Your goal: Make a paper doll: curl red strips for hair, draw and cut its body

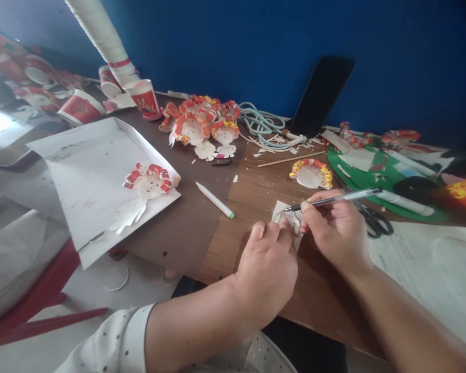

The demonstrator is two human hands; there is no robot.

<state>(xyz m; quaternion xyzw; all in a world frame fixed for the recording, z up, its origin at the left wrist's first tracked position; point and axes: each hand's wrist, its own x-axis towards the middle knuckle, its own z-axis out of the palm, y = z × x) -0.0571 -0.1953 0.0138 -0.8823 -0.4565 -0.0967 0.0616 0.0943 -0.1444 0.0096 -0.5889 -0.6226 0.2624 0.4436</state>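
My right hand (336, 230) grips a pen (345, 197) with a clear barrel and dark grip, its tip at a small piece of white paper (277, 209) on the wooden table. With curled fingers, my left hand (270, 264) presses that paper down and covers much of it. A curved outline shows on the paper, partly hidden by the fingers. Just beyond lies a round white paper piece (308, 176) edged with red and yellow curls. Black-handled scissors (375, 220) rest to the right of my right hand.
A white marker (215, 200) lies left of my hands. An open paper folder (81, 181) holds a paper doll (149, 184). Behind are several paper dolls (205, 127), a cup (143, 98), a pale cable (262, 124), a leaning phone (322, 96) and green card (357, 171).
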